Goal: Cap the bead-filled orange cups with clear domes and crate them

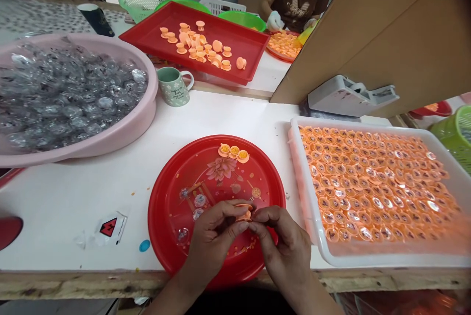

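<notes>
Above the front of a round red tray (162, 197), both my hands pinch one small orange toy teacup (244, 213) between thumbs and forefingers. My left hand (215, 231) grips its left side. From the right, my right hand (285, 241) holds the cup's other edge, and the fingers partly hide it. Farther back on the tray stand three orange toy cups (234, 151) in a row, with yellow bits inside. Several clear round pieces (198, 200) lie left of my hands. Small orange crumbs (250, 246) are scattered on the tray near my wrists.
A white bin (324, 251) of orange cups in rows stands at right. The pink basin (143, 128) at left holds clear wrapped pieces. Behind are a green mug (174, 89), a slanted red tray (147, 35) of toy cups and a cardboard panel (349, 35). Two people work beyond.
</notes>
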{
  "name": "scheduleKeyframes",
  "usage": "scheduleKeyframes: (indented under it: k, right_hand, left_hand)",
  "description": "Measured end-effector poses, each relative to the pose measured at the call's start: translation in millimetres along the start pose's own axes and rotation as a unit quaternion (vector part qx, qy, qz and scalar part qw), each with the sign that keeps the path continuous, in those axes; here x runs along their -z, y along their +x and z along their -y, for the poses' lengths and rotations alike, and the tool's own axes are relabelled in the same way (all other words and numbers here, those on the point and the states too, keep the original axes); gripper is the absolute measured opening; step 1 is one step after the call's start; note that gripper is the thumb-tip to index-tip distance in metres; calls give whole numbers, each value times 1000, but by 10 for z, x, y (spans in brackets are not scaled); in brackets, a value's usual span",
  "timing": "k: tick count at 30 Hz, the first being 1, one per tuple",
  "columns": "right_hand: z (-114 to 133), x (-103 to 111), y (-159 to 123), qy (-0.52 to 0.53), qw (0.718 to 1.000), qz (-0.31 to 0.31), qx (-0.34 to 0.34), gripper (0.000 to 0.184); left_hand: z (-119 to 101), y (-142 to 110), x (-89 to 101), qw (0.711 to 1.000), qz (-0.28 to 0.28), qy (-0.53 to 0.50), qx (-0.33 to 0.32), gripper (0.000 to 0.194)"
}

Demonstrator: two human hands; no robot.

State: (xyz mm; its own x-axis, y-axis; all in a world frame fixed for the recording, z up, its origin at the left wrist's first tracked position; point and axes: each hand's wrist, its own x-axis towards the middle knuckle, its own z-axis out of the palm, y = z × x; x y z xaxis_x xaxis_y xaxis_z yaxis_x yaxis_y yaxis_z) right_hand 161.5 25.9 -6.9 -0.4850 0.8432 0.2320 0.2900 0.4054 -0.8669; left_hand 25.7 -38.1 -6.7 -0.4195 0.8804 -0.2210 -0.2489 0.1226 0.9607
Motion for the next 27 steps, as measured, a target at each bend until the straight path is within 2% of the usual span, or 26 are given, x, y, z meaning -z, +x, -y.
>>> scheduleKeyframes:
  k: [3, 7, 12, 16, 19, 21, 23, 25, 27]
  right_hand:
    - [26, -13, -4, 16, 1000, -2, -12, 14]
    - [24, -36, 14, 37, 999, -6, -10, 26]
    - [-77, -109, 7, 19, 999, 29, -2, 27]
    - [-188, -248, -33, 42, 997, 35, -49, 21]
    - [-233, -337, -17, 74, 993, 23, -85, 15]
    - [-232, -348, 30, 105, 989, 16, -104, 12]
    - [-211, -287, 101, 136, 981, 10, -136, 10]
    - [-199, -121, 183, 169, 969, -3, -178, 11]
    - [-245, 182, 263, 196, 959, -25, -204, 17]
  left_hand:
    - [52, -18, -1, 999, 7, -39, 11, 11]
    - [134, -12, -5, 992, 15, -122, 34, 39]
    - [186, 51, 8, 996, 1, -81, 48, 25]
    - [182, 73, -23, 997, -35, -30, 64, 19]
    - [143, 77, -93, 996, -68, 8, 52, 16]
    - [76, 126, -142, 996, -65, 44, 39, 15]
    - [-41, 244, -159, 994, -22, 101, 33, 17]
    - [-184, 439, -116, 984, 18, 179, 11, 22]
    - [-291, 711, -12, 959, -12, 275, -68, 25]
